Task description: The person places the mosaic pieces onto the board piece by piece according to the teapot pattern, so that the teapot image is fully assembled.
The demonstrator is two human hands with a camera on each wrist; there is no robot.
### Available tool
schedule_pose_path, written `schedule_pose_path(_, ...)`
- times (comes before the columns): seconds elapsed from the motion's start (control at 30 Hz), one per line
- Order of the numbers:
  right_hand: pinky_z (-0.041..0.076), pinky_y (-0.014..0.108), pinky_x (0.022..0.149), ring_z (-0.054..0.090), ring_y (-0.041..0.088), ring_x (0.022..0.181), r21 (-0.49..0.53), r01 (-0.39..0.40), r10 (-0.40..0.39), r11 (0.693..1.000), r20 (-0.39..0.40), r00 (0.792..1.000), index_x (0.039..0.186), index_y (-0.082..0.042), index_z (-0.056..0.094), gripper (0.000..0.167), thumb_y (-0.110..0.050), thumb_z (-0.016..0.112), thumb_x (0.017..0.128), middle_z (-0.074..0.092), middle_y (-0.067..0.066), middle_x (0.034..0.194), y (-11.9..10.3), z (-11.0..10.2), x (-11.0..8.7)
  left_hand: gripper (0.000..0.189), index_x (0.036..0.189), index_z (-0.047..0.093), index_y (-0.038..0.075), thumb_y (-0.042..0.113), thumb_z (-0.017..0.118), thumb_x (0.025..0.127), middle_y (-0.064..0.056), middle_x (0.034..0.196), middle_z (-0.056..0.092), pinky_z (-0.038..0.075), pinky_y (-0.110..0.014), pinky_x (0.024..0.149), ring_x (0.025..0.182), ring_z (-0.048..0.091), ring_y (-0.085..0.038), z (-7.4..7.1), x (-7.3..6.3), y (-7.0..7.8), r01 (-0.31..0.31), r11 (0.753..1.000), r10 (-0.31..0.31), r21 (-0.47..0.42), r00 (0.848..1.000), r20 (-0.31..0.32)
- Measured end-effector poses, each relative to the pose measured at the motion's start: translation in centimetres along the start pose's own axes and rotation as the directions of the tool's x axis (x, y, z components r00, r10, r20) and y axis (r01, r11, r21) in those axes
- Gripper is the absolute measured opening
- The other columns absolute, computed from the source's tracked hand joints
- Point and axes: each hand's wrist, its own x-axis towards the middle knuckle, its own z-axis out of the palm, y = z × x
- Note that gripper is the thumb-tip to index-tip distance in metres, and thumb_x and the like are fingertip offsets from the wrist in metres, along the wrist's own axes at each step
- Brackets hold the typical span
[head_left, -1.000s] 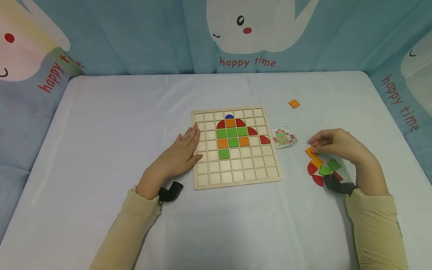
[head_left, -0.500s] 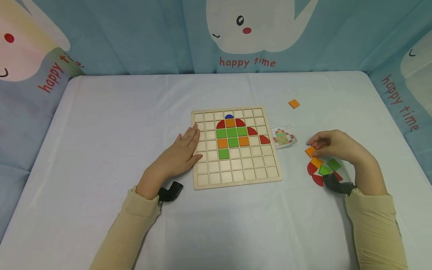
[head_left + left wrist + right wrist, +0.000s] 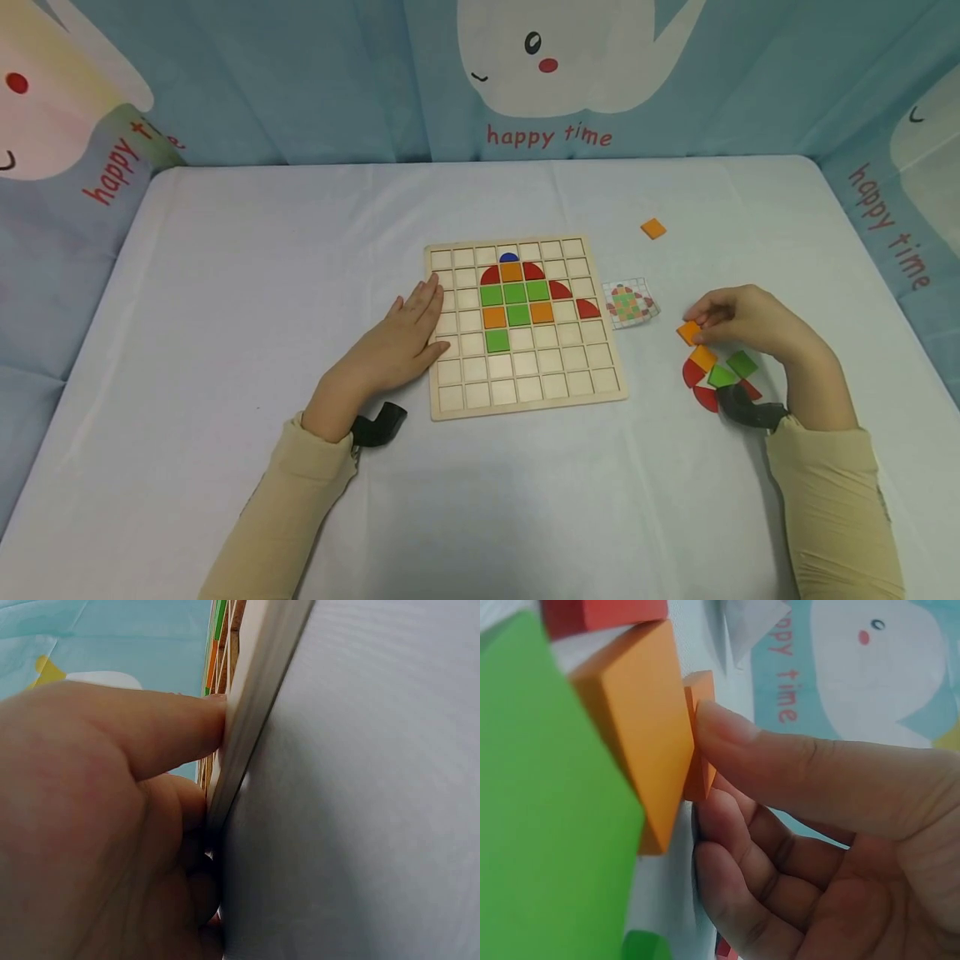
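Note:
A square wooden grid board (image 3: pixel 528 389) lies mid-table, with green and orange squares, red quarter-rounds and a blue half-round set in its cells. Along its left edge rests my left hand (image 3: pixel 397 340), fingers extended over the rim; in the left wrist view the thumb (image 3: pixel 180 724) touches the board's side (image 3: pixel 251 712). To the right of the board, my right hand (image 3: pixel 757 321) pinches an orange square tile (image 3: pixel 687 333) between thumb and fingers, low over the table. Close below it lie another orange square (image 3: pixel 703 359), green tiles (image 3: pixel 742 364) and red pieces (image 3: pixel 705 399).
A small pattern card (image 3: pixel 630 304) lies against the board's right side. One more orange tile (image 3: pixel 653 228) is farther back, apart from the cluster. Black wrist cameras (image 3: pixel 378 425) jut out beside both wrists. A blue curtain (image 3: pixel 300 83) borders the table's far edge.

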Motion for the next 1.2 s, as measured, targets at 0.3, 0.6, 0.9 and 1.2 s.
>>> schedule_pose_path(0.3,0.050,0.022,0.063,0.057,0.020,0.074,0.010,0.006,-0.006,1.000,0.006,1.000,0.100,0.005,0.065,0.022,-0.005,0.071,0.082,0.063,0.007,0.084,0.20,0.00,0.17,0.071,0.148,0.006,-0.006,0.029,0.045,0.099,-0.018,0.156,-0.005,0.006,-0.049,0.114,0.143,-0.001,-0.031,-0.01,0.06,-0.08,0.011,1.000,-0.011,-0.002,1.000,0.013)
schedule_pose_path(0.6,0.049,0.021,0.063,0.057,0.019,0.074,0.001,0.001,-0.001,1.000,0.004,1.000,0.101,0.005,0.065,0.024,-0.007,0.073,0.082,0.064,0.006,0.085,0.09,-0.02,0.17,0.072,0.148,0.006,-0.007,0.028,0.047,0.099,-0.019,0.156,-0.004,0.005,-0.050,0.113,0.143,0.000,-0.032,-0.06,-0.03,-0.04,0.000,1.000,0.000,-0.006,1.000,0.004)
schedule_pose_path(0.9,0.049,0.021,0.064,0.058,0.019,0.075,0.006,-0.003,0.003,1.000,-0.004,1.000,0.101,0.006,0.063,0.022,-0.004,0.069,0.083,0.064,0.008,0.085,-0.10,-0.10,0.02,0.072,0.148,0.006,-0.006,0.029,0.046,0.099,-0.018,0.156,-0.005,0.005,-0.049,0.114,0.143,-0.001,-0.031,-0.06,0.13,-0.02,0.012,1.000,-0.012,-0.007,1.000,0.017)
schedule_pose_path(1.2,0.048,0.022,0.062,0.056,0.019,0.074,-0.026,-0.011,0.011,1.000,0.020,1.000,0.097,0.006,0.061,0.021,-0.005,0.071,0.082,0.062,0.005,0.082,-0.17,-0.14,0.08,0.072,0.148,0.005,-0.006,0.029,0.045,0.100,-0.018,0.156,-0.005,0.005,-0.049,0.114,0.143,-0.001,-0.031,0.00,0.15,-0.07,0.008,1.000,-0.008,-0.006,1.000,0.013)
